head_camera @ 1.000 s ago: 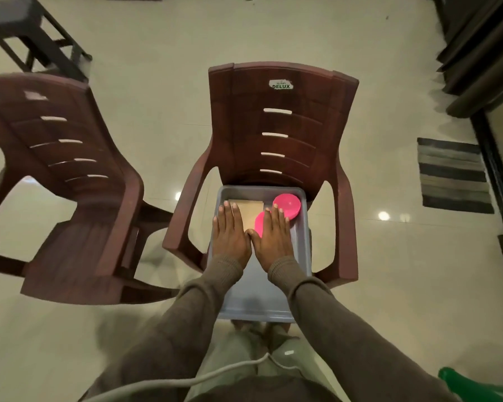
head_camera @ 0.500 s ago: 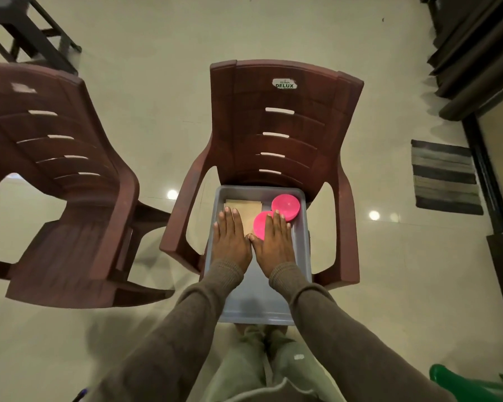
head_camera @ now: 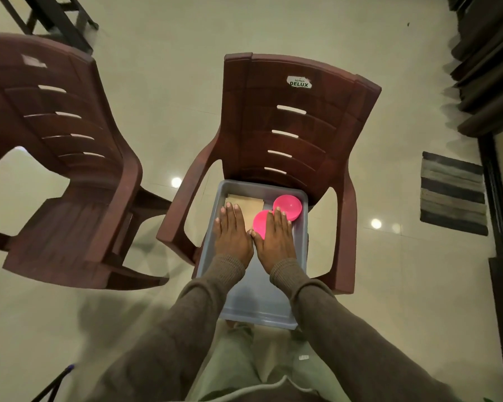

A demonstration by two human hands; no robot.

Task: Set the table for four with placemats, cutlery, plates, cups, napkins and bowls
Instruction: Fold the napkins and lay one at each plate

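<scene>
Both hands are flat with straight fingers held together, side by side over the grey tray [head_camera: 299, 256] on the brown chair [head_camera: 291, 126] — left hand [head_camera: 233, 235] above the beige napkins [head_camera: 251, 206], right hand [head_camera: 276, 237] partly covering one pink bowl [head_camera: 259, 221]; the second pink bowl [head_camera: 288, 206] lies just beside.

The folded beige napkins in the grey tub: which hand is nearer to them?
Left. The left hand lies flat with its fingertips over the beige napkins; the right hand lies beside them, over a pink bowl.
</scene>
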